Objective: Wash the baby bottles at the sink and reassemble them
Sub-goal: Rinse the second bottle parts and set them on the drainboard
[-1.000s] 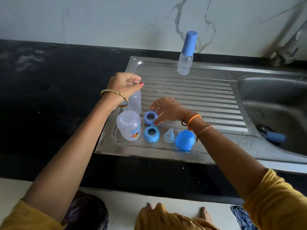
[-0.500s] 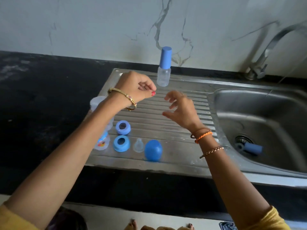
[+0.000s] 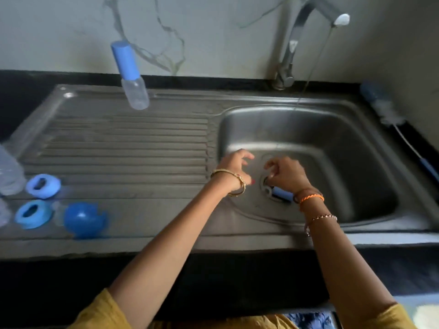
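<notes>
Both my hands hang over the sink basin [image 3: 356, 148], near the drain. My left hand [image 3: 234, 168] has loosely curled fingers and holds nothing. My right hand [image 3: 286, 174] hovers just above a small blue-capped piece [image 3: 282, 194] that lies on the drain; its fingers curl down with nothing seen in them. On the drainboard [image 3: 123, 148] at the far left lie two blue rings [image 3: 43, 185] [image 3: 33, 213], a clear teat [image 3: 58, 216] and a blue dome cap [image 3: 83, 219]. Clear bottle bodies [image 3: 9, 173] show at the left edge.
A small clear bottle with a tall blue cap [image 3: 130, 77] stands at the back of the drainboard. The tap [image 3: 293, 41] lets a thin stream of water fall into the basin. A bottle brush [image 3: 389, 110] lies along the right counter edge.
My view has swung right from the drainboard to the basin. Both hands have left the bottle parts and moved right, down over the drain.
</notes>
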Demonstrator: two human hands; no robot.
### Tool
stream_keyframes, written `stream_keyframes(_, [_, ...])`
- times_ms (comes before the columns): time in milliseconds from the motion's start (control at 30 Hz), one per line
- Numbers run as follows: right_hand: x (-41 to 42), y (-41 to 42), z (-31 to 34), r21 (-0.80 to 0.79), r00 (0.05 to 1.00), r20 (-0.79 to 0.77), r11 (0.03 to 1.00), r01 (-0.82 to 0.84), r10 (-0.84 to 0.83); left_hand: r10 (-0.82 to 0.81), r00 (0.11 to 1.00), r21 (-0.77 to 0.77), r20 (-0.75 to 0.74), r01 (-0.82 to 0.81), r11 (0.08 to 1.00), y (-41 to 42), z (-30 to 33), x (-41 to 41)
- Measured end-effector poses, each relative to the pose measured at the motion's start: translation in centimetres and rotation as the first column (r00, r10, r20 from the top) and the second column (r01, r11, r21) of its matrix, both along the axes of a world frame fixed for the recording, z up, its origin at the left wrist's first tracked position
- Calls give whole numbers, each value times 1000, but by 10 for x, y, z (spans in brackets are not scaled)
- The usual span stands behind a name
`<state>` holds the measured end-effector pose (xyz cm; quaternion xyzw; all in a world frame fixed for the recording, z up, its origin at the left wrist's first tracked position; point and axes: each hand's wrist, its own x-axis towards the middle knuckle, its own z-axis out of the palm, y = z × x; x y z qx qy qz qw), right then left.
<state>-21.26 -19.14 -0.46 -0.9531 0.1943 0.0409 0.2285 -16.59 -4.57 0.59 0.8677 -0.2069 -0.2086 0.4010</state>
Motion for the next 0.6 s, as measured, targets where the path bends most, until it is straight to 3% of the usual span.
stream_keyframes(67, [4,-24,-12,-24,949,-276,986,-167,154,-27,999,97,-32,30,995,-22,-17,3])
stream_keyframes(100, [8,-29,-19,-39,923,-334,975,-219,194,-16,999,90,-37,19,996,-26,-24,5])
stream_keyframes(233, [32,-48,-48,-107,939,-307,975,-197,156,134,989,66,-59,-130,989,-54,-49,15])
stream_keyframes(400, [55,-47,-85,-341,923,-357,901,-268,140,190,976,156,-102,-173,973,-70,-71,19])
stream_keyframes(600, [63,-46,-109,-404,923,-342,859,-314,177,225,970,185,-87,-206,961,-84,-79,26])
